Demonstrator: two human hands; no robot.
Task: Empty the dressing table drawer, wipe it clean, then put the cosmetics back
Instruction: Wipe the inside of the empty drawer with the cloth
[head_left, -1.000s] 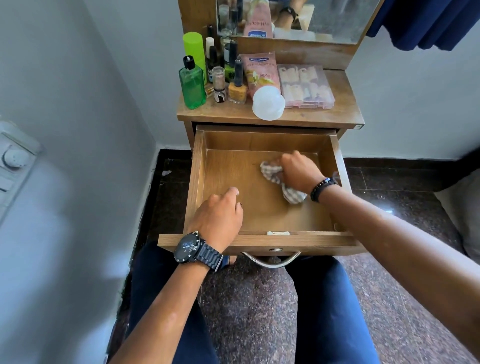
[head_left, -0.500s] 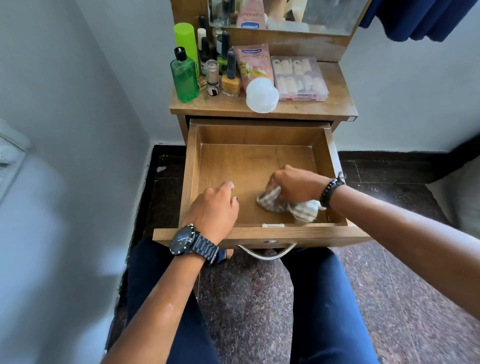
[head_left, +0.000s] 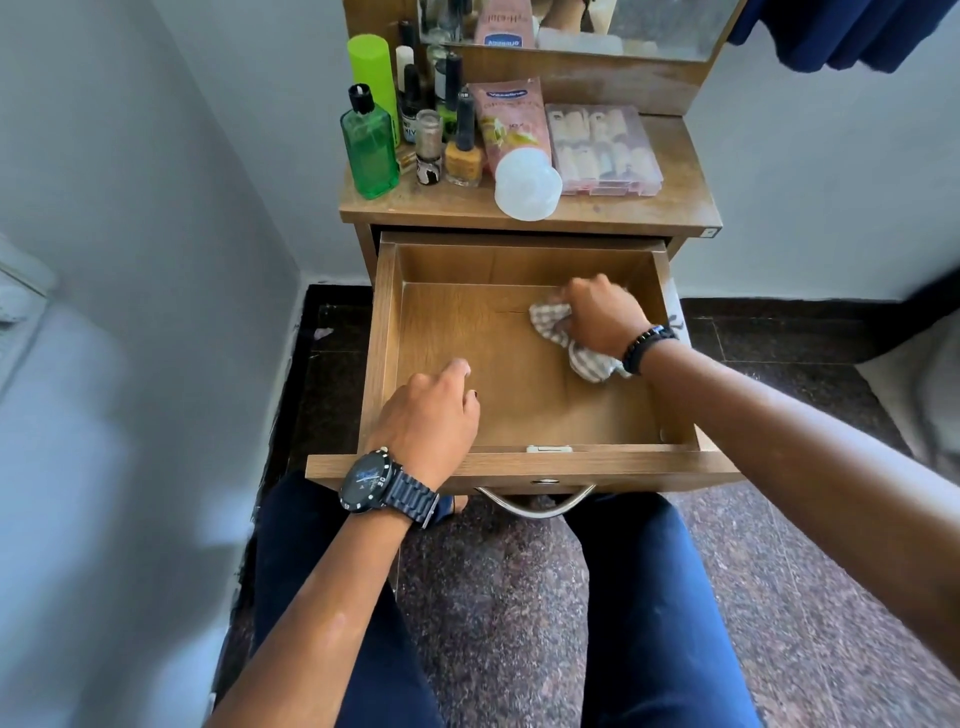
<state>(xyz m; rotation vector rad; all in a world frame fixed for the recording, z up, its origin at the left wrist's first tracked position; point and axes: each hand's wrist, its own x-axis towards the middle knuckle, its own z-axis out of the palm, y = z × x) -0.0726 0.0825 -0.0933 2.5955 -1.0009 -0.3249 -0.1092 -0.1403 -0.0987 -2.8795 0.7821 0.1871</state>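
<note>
Green bottle (head_left: 370, 150) and polish bottles (head_left: 461, 156) on counter (head_left: 597, 213) far left, likely glass, slippery; grip by the body. Left hand (head_left: 428, 415) loosely curled, holding nothing, resting at near-left of open drawer (head_left: 519, 465). Drawer empty. Right hand (head_left: 605, 317) clenched on checked cloth (head_left: 553, 325), soft and bunchable, pressed on drawer floor far right. Pink tube (head_left: 511, 122) squashy, nail box (head_left: 605, 150) light, brittle.

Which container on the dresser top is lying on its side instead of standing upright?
The pink Vaseline tube, lying flat with its white cap toward the drawer; the bottles left of it stand upright.
</note>
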